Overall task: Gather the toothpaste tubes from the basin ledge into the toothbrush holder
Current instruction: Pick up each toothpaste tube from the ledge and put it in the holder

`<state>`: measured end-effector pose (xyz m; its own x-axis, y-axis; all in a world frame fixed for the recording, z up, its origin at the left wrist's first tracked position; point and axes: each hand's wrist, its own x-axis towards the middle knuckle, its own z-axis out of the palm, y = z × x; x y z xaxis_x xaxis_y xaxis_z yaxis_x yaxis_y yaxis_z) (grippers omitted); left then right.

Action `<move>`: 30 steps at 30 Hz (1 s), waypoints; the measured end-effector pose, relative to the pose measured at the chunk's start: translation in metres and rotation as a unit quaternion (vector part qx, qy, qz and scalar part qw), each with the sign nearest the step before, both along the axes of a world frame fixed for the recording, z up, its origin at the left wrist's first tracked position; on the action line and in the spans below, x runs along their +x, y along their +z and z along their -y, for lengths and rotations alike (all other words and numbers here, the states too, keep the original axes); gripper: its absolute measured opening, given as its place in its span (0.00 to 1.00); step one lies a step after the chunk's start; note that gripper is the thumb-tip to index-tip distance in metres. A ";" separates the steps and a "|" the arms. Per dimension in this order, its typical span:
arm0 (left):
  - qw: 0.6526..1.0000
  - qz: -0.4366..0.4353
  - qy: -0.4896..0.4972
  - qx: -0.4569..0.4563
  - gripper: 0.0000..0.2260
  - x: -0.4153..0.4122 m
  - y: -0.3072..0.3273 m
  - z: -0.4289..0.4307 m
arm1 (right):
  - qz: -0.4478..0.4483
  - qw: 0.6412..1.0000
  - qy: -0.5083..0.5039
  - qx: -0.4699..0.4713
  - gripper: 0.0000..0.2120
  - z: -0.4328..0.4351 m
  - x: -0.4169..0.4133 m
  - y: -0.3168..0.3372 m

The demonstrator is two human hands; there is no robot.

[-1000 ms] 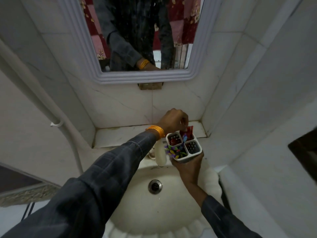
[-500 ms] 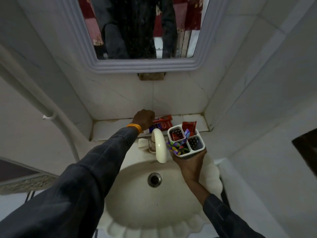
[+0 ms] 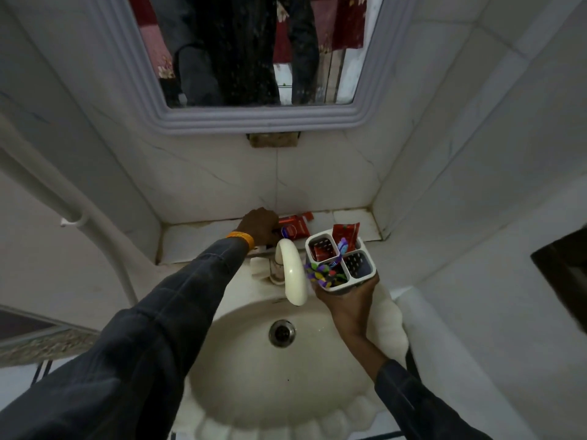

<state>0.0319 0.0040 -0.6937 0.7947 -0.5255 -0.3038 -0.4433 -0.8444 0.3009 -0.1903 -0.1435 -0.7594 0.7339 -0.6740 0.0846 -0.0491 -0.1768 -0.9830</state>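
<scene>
1. On the tiled ledge (image 3: 203, 239) behind the basin (image 3: 254, 376), the left hand (image 3: 259, 225) lies palm down over one end of a red toothpaste tube (image 3: 293, 228), arm stretched forward in a dark sleeve with an orange bangle (image 3: 243, 238) at the wrist.
2. The fingers curl down onto the tube, which lies flat on the ledge; I cannot tell whether they have closed around it.
3. Above the basin's right side, the right hand (image 3: 349, 300) cups a white holder (image 3: 341, 260) from below, wrist bent upward, fingers wrapped firmly round its base.
4. The holder has four compartments: red tubes (image 3: 346, 231) stand in the two far ones, colourful toothbrushes (image 3: 320, 274) fill the near left, and the near right looks empty.
5. A cream tap (image 3: 292, 274) sits between the two hands, just beside the holder.
</scene>
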 end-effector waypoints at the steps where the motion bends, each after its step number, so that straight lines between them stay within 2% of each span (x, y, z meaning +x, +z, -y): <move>1: 1.000 0.000 0.011 -0.006 0.18 0.000 0.006 -0.005 | 0.002 1.000 0.001 -0.003 0.55 0.000 -0.001 0.000; 4: 0.996 0.009 0.055 -0.066 0.17 0.002 0.032 -0.021 | 0.007 1.000 0.002 -0.004 0.55 -0.001 -0.001 0.001; 8: 0.972 0.036 0.072 -0.223 0.19 -0.010 0.083 -0.023 | 0.006 1.000 0.003 -0.001 0.54 -0.004 -0.001 0.006; 11: 0.940 -0.039 0.047 -0.335 0.25 -0.030 0.109 -0.001 | 0.009 1.000 -0.001 -0.001 0.54 -0.003 -0.001 0.004; 14: 0.909 -0.099 0.030 -0.403 0.31 -0.054 0.121 0.029 | 0.003 1.000 0.003 0.000 0.53 0.000 0.000 0.005; 16: 0.903 -0.099 0.004 -0.418 0.30 -0.070 0.121 0.046 | 0.000 1.000 0.002 0.007 0.54 0.001 0.000 0.004; 20: 0.915 0.000 -0.015 -0.403 0.20 -0.095 0.114 0.069 | 0.001 1.000 -0.002 0.030 0.54 0.003 -0.001 0.000; 23: 0.917 0.044 -0.005 -0.396 0.20 -0.104 0.116 0.077 | 0.003 0.999 0.000 0.048 0.53 0.006 -0.001 -0.007; 27: 0.908 0.061 -0.005 -0.416 0.20 -0.109 0.128 0.076 | -0.012 0.997 0.014 0.078 0.51 0.012 0.001 -0.013; 29: 0.897 0.065 -0.009 -0.436 0.20 -0.110 0.135 0.076 | -0.022 0.998 0.025 0.055 0.47 0.010 0.000 -0.010; 30: 0.895 0.062 -0.015 -0.441 0.20 -0.111 0.138 0.077 | -0.018 0.998 0.016 0.051 0.50 0.009 0.000 -0.009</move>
<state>-0.0789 -0.0730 -0.5553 0.7747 -0.5399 0.3291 -0.5380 -0.2893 0.7917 -0.1906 -0.1523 -0.7683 0.7571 -0.6532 -0.0108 -0.0812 -0.0776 -0.9937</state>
